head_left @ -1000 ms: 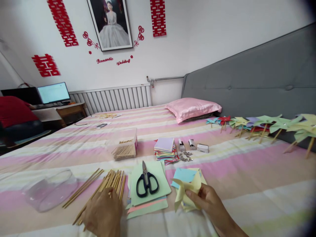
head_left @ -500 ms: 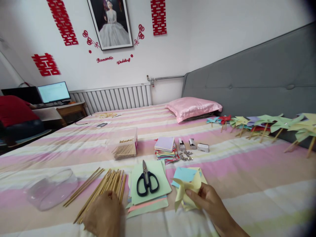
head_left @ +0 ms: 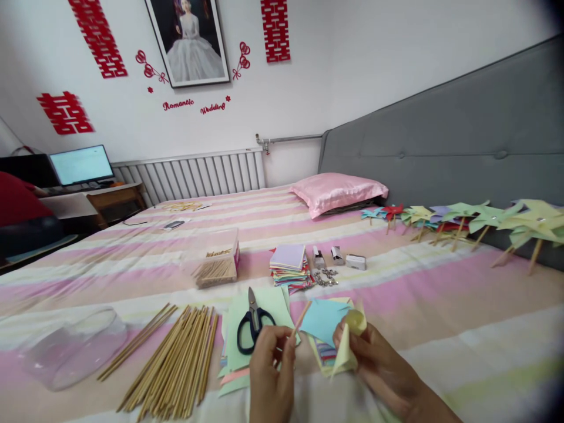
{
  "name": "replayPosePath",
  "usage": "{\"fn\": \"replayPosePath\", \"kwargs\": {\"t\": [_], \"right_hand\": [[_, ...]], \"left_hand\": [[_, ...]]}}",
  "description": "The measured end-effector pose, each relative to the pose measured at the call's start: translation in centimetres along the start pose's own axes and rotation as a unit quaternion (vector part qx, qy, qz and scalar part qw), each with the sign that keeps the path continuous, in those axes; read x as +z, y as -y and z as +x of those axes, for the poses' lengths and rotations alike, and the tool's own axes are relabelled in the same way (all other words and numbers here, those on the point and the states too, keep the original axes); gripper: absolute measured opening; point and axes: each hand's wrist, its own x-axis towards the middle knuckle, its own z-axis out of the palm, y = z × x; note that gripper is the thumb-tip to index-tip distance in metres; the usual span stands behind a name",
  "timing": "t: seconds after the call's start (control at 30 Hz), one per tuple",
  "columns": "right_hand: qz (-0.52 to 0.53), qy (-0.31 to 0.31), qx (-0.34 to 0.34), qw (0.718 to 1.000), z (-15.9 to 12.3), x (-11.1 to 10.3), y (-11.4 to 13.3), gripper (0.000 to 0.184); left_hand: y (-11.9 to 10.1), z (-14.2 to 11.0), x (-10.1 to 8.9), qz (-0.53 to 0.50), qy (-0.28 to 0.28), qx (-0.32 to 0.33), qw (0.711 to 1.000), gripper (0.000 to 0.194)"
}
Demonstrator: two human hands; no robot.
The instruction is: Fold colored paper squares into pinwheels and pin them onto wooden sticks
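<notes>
My left hand [head_left: 272,373] is closed in a pinch on a thin wooden stick [head_left: 302,315], whose upper end slants up to the right. In my right hand [head_left: 382,359] is a pale yellow paper pinwheel [head_left: 345,355], turned partly edge-on and partly covered by the fingers. Behind it lie a light blue paper sheet [head_left: 324,320] and a small stack of coloured papers. Black-handled scissors [head_left: 252,324] rest on green paper sheets [head_left: 278,299] beside my left hand. A fan of wooden sticks [head_left: 176,364] spreads on the bed further left.
Left of the sticks lies a clear plastic container [head_left: 74,346]. Further back are a clear box of sticks [head_left: 215,267], stacked square papers [head_left: 287,258], metal fasteners [head_left: 325,277] and small boxes [head_left: 337,255]. Finished pinwheels [head_left: 487,217] lean along the headboard [head_left: 445,129]. A person in red [head_left: 20,200] sits far left.
My left hand has left the stick pile and moved right, carrying one stick towards the pinwheel. My right hand has turned the pinwheel. The view has shifted slightly.
</notes>
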Motion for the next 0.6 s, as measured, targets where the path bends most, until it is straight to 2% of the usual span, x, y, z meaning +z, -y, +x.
{"fn": "replayPosePath", "kwargs": {"t": [0.1,0.2,0.43,0.6], "right_hand": [[0.035,0.031,0.000,0.999,-0.2,0.0,0.2,0.020],[0.028,0.036,0.000,0.999,-0.4,0.1,0.3,0.025],[-0.065,0.050,-0.028,0.996,-0.7,0.7,0.6,0.031],[-0.064,0.047,-0.027,0.996,-0.8,0.8,0.4,0.028]], "left_hand": [[-0.5,-1.0,1.8,-0.095,0.045,-0.017,0.994,0.019],[-0.3,-1.5,2.7,-0.168,0.072,-0.044,0.982,0.020],[-0.5,-1.8,3.2,-0.262,0.099,-0.086,0.956,0.021],[-0.2,-2.0,3.2,-0.271,0.106,-0.100,0.952,0.022]]}}
